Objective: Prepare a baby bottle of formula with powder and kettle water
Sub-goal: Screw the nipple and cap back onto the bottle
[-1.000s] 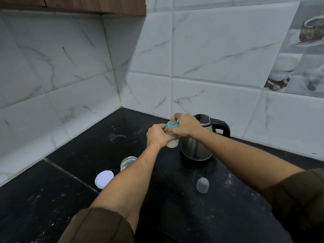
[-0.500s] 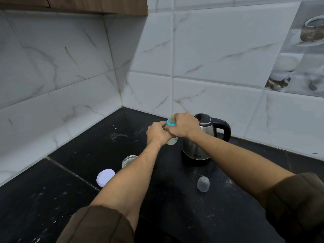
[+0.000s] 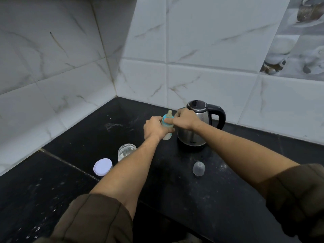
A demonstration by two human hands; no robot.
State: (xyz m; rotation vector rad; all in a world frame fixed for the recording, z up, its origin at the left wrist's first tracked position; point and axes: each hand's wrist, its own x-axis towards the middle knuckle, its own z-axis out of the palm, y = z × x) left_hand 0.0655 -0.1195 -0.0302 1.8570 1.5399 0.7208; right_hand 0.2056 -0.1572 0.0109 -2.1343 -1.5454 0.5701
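A small baby bottle (image 3: 167, 135) with milky liquid, a blue collar and a pale teat is held upright above the black counter (image 3: 201, 199). My left hand (image 3: 155, 128) grips its body. My right hand (image 3: 184, 119) pinches the blue collar from the right. Just behind stands a steel kettle (image 3: 201, 127) with a black lid and handle. The bottle's clear dome cap (image 3: 198, 168) lies on the counter to the right of my left forearm.
An open glass jar (image 3: 126, 150) stands left of my left forearm, with its white lid (image 3: 103, 166) lying flat beside it. White powder specks dust the counter. Tiled walls (image 3: 201, 85) close in the corner at the back and left.
The bottle and both hands stay together in front of the kettle. My right hand's fingers have shifted on the collar, showing more of the teat.
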